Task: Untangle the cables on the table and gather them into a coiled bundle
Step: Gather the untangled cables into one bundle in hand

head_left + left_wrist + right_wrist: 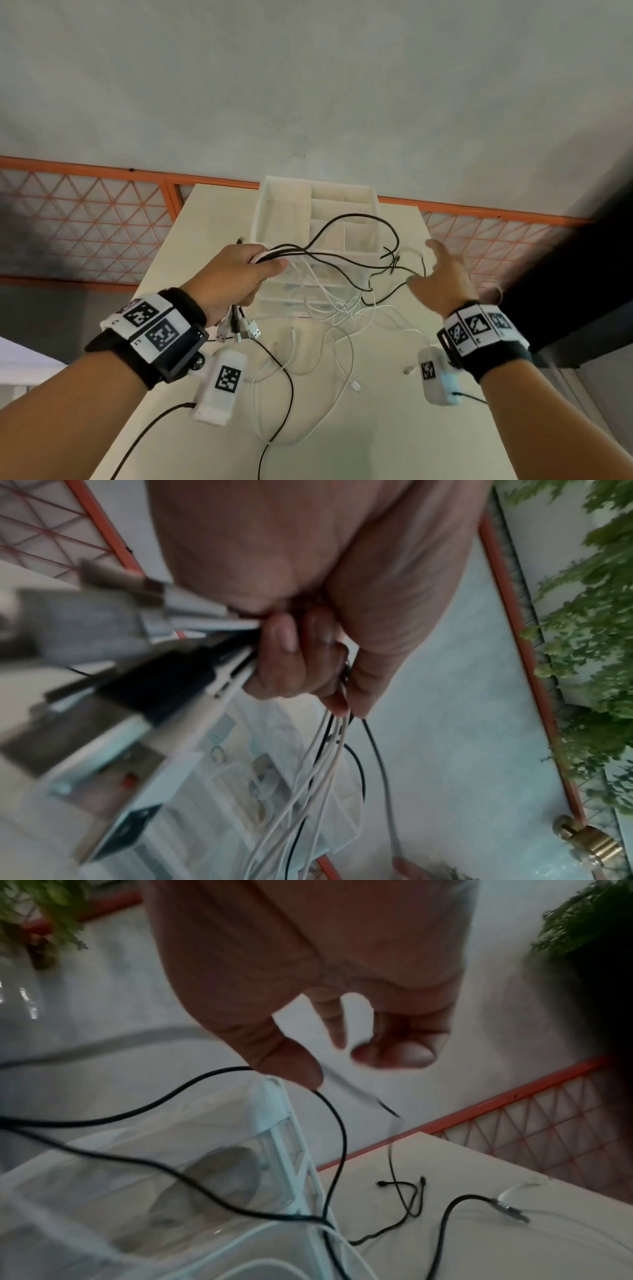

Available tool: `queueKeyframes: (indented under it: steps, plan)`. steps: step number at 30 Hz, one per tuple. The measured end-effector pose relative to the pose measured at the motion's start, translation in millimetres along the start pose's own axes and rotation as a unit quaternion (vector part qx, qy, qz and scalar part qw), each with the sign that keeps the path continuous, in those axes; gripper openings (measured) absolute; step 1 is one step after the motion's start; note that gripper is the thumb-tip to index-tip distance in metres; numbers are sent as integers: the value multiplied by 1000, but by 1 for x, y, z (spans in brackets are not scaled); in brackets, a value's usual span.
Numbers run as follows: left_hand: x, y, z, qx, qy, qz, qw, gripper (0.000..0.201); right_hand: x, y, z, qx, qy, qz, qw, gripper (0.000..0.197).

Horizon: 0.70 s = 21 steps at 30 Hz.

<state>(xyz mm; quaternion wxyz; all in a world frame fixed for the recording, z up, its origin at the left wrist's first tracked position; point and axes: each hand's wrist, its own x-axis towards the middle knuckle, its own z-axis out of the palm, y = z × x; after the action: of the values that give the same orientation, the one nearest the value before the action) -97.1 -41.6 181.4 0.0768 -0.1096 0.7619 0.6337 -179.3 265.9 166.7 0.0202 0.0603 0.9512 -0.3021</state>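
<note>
Here the left hand clamps the cable bundle, strands running rightward toward the right hand; that grip slack-fingered, holding nothing, nearest the loose black cable ends over the desk.

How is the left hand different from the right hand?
The left hand is curled tight around a bunch of cables; the right hand has loose, spread fingers and grips nothing. The left hand has plugs hanging below it; the right hand has none. Both are raised above the table and wear marked wristbands.
</note>
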Motion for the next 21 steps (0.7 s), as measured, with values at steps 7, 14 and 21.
queueKeyframes:
  steps: [7,14,21]
  plan:
    - [-11,33,32,33,-66,42,996,54,-54,-70,5,105,-138,-193,966,73]
    - [-27,64,35,-25,-79,174,981,41,-28,-11,58,-32,-145,-28,989,27]
    - [-19,20,-4,6,-14,95,995,44,10,6,10,124,59,35,990,19]
